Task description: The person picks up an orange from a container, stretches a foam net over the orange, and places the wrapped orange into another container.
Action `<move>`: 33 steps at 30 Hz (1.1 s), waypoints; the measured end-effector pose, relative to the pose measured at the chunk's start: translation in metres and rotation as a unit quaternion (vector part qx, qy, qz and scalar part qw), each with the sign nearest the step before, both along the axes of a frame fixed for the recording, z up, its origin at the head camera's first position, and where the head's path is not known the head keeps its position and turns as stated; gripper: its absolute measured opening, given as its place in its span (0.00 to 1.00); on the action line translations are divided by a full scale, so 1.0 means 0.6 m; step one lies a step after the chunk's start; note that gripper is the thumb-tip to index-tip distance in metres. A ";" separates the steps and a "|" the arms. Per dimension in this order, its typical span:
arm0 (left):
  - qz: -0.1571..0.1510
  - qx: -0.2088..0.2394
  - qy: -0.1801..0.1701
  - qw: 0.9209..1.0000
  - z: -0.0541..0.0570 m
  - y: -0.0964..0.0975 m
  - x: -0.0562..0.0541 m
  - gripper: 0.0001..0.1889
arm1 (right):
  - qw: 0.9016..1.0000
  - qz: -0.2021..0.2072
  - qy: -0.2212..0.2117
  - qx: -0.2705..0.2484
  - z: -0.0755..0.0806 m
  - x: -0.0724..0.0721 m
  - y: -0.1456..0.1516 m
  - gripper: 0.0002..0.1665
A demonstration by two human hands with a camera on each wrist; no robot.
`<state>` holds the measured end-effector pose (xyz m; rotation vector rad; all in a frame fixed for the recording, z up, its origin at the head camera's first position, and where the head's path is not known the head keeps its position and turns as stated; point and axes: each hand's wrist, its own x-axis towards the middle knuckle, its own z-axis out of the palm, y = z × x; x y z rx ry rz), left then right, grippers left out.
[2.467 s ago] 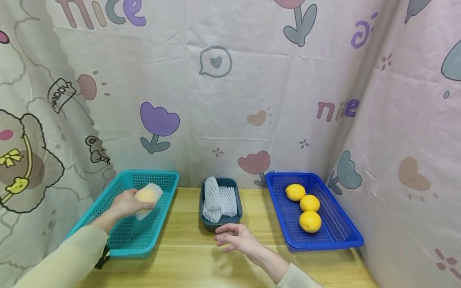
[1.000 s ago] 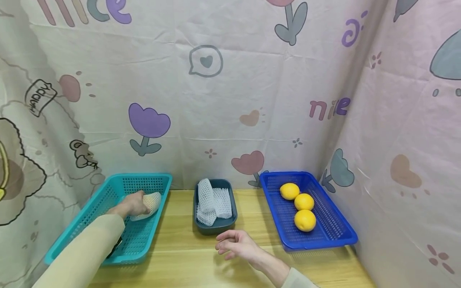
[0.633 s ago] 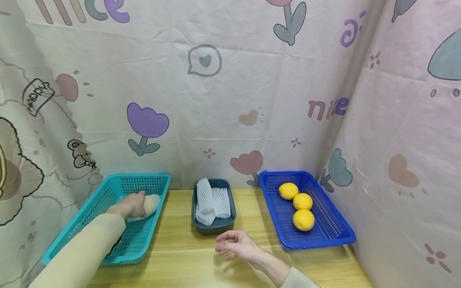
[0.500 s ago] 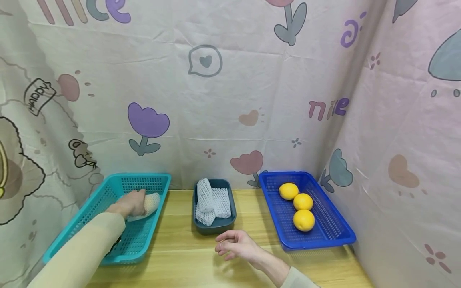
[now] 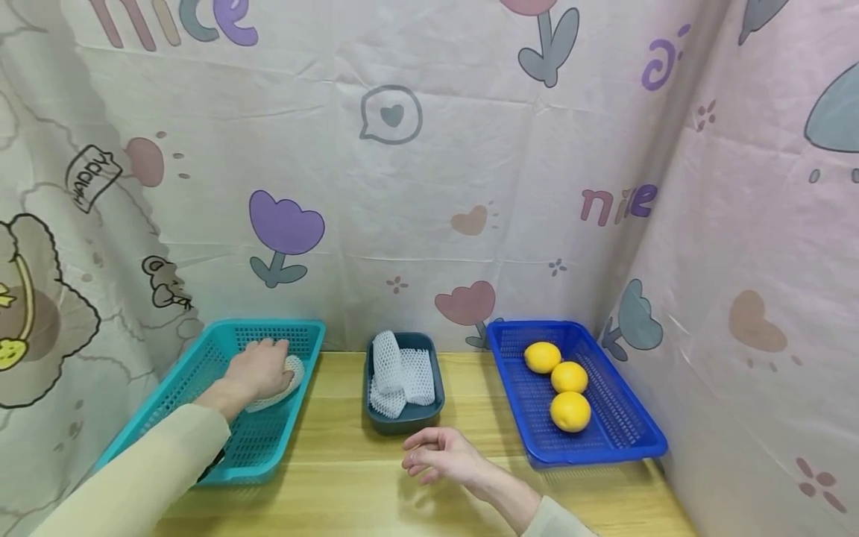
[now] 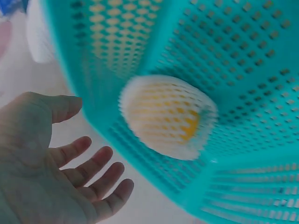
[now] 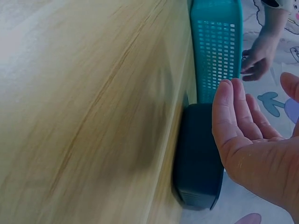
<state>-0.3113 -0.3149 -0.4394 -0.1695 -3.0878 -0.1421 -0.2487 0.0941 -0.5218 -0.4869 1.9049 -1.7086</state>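
In the teal basket (image 5: 251,473) on the left lies a lemon in a white foam net (image 6: 166,116), its yellow showing through the mesh. My left hand (image 5: 258,369) is above it with fingers spread, holding nothing; the left wrist view shows the hand (image 6: 70,158) apart from the netted lemon. Over the table my right hand (image 5: 446,459) hovers in front of the small dark box (image 5: 403,425), fingers loosely bent around nothing. White foam nets (image 5: 403,377) lie in that box.
A blue basket (image 5: 597,455) on the right holds three bare lemons (image 5: 570,412). The wooden table (image 5: 356,477) runs beneath everything. A printed curtain (image 5: 416,186) hangs close behind and on both sides.
My left hand carried the netted lemon down into the teal basket, then let go and lifted off it. The right hand has stayed nearly still. The head view shifted slightly.
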 end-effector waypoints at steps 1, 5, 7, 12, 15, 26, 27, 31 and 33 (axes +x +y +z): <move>-0.002 0.004 0.007 1.000 0.004 0.010 0.004 0.32 | 1.000 0.000 0.001 0.001 0.002 0.000 0.000 0.25; -0.012 0.025 0.028 0.999 0.018 0.049 0.018 0.30 | 1.000 -0.001 0.006 0.005 0.008 -0.001 0.001 0.26; -0.018 0.033 0.030 0.999 0.024 0.067 0.024 0.27 | 1.000 -0.002 0.012 0.009 0.011 -0.001 0.000 0.26; -0.033 0.057 0.032 0.997 0.033 0.105 0.040 0.24 | 0.998 -0.016 0.060 0.022 0.020 -0.005 0.002 0.24; -0.047 0.085 0.036 0.995 0.033 0.127 0.052 0.24 | 0.993 -0.034 0.110 0.037 0.027 -0.008 0.003 0.22; -0.080 0.161 0.020 0.983 0.014 0.220 0.086 0.20 | 0.954 -0.088 0.263 0.116 0.055 -0.023 0.016 0.20; -0.084 0.165 0.018 0.983 0.011 0.229 0.087 0.19 | 0.952 -0.091 0.267 0.122 0.057 -0.025 0.018 0.20; -0.099 0.172 0.009 0.980 -0.002 0.257 0.091 0.18 | 0.942 -0.101 0.283 0.148 0.060 -0.035 0.026 0.20; -0.108 0.178 0.006 0.978 -0.008 0.267 0.094 0.18 | 0.937 -0.108 0.290 0.161 0.062 -0.040 0.032 0.20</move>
